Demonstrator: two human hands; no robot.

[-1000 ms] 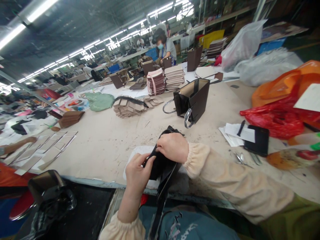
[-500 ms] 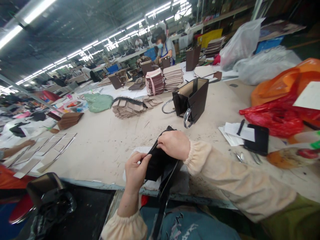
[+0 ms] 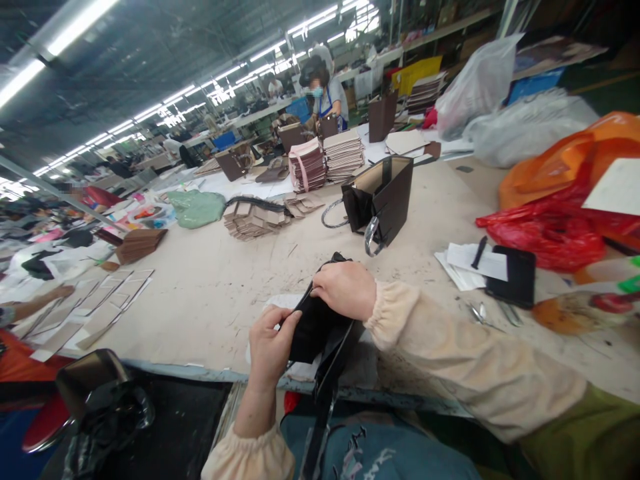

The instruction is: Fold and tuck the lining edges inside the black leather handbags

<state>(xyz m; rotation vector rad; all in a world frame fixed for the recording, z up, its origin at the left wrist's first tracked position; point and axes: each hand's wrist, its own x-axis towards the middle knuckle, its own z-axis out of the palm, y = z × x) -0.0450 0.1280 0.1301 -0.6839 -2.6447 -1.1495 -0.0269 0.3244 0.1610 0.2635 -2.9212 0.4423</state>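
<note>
A black bag [image 3: 313, 337] lies at the table's front edge, its dark opening facing me. My left hand [image 3: 270, 340] pinches the bag's left rim between thumb and fingers. Just to the right, my right hand [image 3: 345, 290] is closed on the same rim farther up, its fingertips curled over the edge. A dark strap [image 3: 323, 413] hangs from the bag over the table edge towards my lap. Under the bag shows a piece of white sheet [image 3: 305, 369]. Beyond my hands a dark brown handbag [image 3: 393, 203] stands upright, with its handles wrapped in clear film.
Right of my forearm lie a black phone-like slab [image 3: 517, 277], white papers, small metal tools [image 3: 483, 313] and a red plastic bag [image 3: 555, 233]. Stacked panels [image 3: 345, 157] stand farther back. At left, another person's hand [image 3: 63, 291] is by flat pieces. A co-worker sits across the table.
Both hands keep their grip on the bag's rim with hardly any movement. The view has shifted slightly. The other person's hand at the left has moved a little to the right.
</note>
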